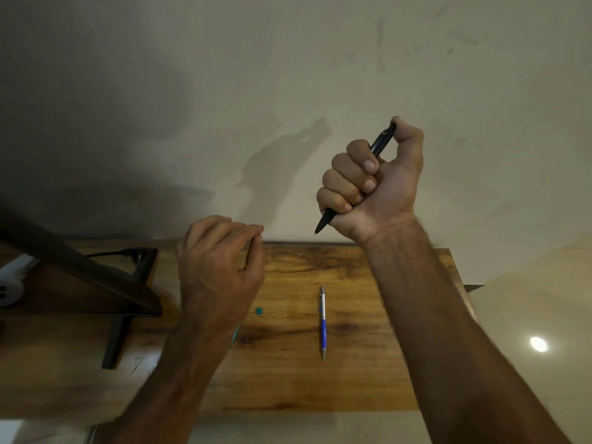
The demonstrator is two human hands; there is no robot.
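Observation:
My right hand (374,181) is raised in front of the wall and grips a black pen (381,141) in a fist. The thumb sits on the pen's top end and the tip points down and to the left. My left hand (217,264) hovers over the wooden table (288,379) with its fingers curled and the thumb tip against the forefinger; nothing shows between them. A blue and silver pen (323,322) lies on the table between my forearms, tip toward me. A teal sliver (236,334) peeks from under my left wrist, beside a small teal dot (259,311).
A dark angled stand (96,277) with a leg stands at the left of the table. Behind it lie a black plug (133,253) and a white power strip (12,283). The wall runs along the table's back edge. The table ends at the right near my right forearm.

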